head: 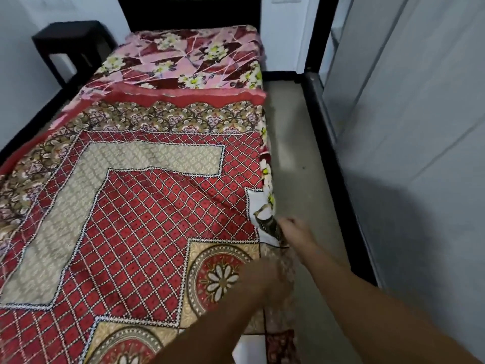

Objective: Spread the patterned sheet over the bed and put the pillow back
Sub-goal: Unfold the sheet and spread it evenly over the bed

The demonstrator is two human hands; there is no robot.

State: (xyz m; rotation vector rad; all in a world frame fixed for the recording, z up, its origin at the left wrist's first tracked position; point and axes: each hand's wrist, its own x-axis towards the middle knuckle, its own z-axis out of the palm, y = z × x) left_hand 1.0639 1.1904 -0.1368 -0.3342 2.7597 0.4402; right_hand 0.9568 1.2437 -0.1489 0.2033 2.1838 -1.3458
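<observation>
At the near right edge of the bed (189,14), two hands worked on one patterned sheet (147,206). The left hand (265,282) lay over the sheet's corner medallion, just inside that edge; it was too blurred to tell how its fingers were set or whether it held cloth. A little farther along the same edge, the right hand (291,229) had its fingers curled down at the sheet's border and appeared to pinch it, where a white patch of cloth showed.

The sheet carried a red lattice dotted in white, a stepped beige band, round flower medallions nearest the hands and a brown ornamental border with a plain red hem at its far end. It covered the near and middle part of the bed, lying mostly flat with some creases near the right hand.

Beyond the hem, one pink and maroon floral cover (183,61) showed on the far part of the bed. One dark side table (68,43) stood at the bed's far left corner. Grey floor (296,158) ran along the bed's right side.
</observation>
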